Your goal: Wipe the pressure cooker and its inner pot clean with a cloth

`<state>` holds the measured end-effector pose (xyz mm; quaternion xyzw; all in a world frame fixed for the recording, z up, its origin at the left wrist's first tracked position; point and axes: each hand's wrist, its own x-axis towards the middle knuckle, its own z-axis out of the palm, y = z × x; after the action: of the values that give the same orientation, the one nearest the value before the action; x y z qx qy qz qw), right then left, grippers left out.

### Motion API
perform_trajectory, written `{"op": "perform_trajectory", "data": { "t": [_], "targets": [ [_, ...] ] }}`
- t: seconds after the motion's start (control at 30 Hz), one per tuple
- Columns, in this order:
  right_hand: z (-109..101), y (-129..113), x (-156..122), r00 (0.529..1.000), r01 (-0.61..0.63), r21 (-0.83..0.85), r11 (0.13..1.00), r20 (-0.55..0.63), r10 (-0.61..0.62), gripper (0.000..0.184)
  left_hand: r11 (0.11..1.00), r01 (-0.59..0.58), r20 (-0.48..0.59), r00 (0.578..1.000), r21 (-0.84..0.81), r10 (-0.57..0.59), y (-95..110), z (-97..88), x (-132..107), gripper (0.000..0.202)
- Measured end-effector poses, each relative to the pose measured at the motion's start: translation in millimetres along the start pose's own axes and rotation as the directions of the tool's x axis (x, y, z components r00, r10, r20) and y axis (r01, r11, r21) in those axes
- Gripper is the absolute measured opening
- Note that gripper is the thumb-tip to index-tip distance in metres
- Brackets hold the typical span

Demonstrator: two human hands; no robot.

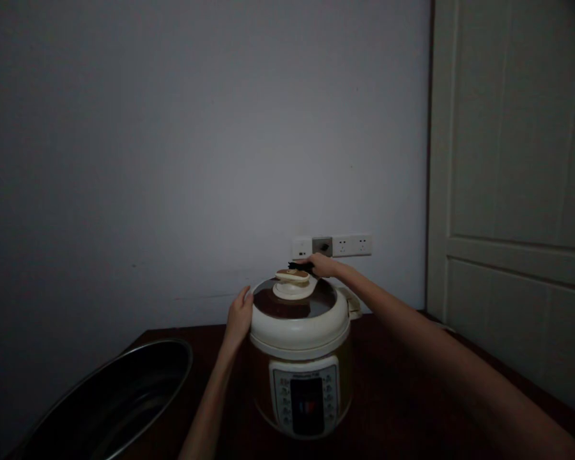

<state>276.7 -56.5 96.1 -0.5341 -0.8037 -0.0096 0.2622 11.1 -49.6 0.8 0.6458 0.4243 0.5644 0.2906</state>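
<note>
A white and brown electric pressure cooker (306, 332) stands upright on the dark table, its control panel facing me and its lid on. My left hand (240, 313) grips the left side of the lid's white rim, fingers toward the back. Reaching over the lid, my right hand (320, 264) is closed on a small black part (299, 266) behind the lid handle (292, 275). Whether that part belongs to the lid or is separate, I cannot tell. The fingertips of the right hand are partly hidden.
A large dark bowl with a metal rim (184, 348) stands at the left. Wall sockets (352, 245) and a grey switch plate (322, 246) are on the wall just behind the cooker. A pale panelled door (517, 191) is at the right.
</note>
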Motion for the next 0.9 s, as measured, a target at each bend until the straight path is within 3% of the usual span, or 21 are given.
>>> {"op": "perform_trajectory", "data": {
  "t": [0.1,0.27,0.37,0.47,0.53,0.63,0.77,0.9],
  "targets": [
    [3,-3,-18,0.997,0.071,-0.022,0.997,0.031,-0.071,0.066,0.999,-0.015,0.015,1.0,-0.036,0.015,-3,1.6,2,0.039],
    [-7,-2,-40,0.996,0.072,-0.013,0.997,0.054,-0.071,0.051,0.998,-0.039,0.036,0.999,-0.056,0.041,-11,1.7,4,0.038],
    [-23,8,-35,0.998,-0.055,0.057,0.997,-0.03,0.057,0.05,0.997,-0.04,0.073,0.996,-0.066,0.045,-13,1.6,3,0.041],
    [-29,19,-19,0.95,-0.219,0.146,0.965,-0.196,0.245,0.043,0.999,-0.041,0.05,0.998,-0.033,0.042,-12,1.4,2,0.042],
    [-22,23,-10,0.933,-0.26,0.171,0.95,-0.209,0.292,0.03,0.999,-0.04,0.018,0.999,0.0,0.04,-11,1.1,2,0.042],
    [-2,23,-4,0.939,-0.292,0.21,0.933,-0.123,0.321,0.014,1.0,-0.023,0.022,0.999,0.02,0.023,-8,0.6,0,0.042],
    [14,21,-13,0.948,-0.29,0.237,0.927,-0.063,0.312,0.026,0.999,-0.021,0.036,0.999,0.032,0.02,-8,0.8,0,0.044],
    [10,18,-40,0.951,-0.288,0.198,0.937,-0.06,0.304,0.033,0.998,-0.044,0.031,0.999,0.046,0.043,-12,2.0,1,0.043]
  ]
}}
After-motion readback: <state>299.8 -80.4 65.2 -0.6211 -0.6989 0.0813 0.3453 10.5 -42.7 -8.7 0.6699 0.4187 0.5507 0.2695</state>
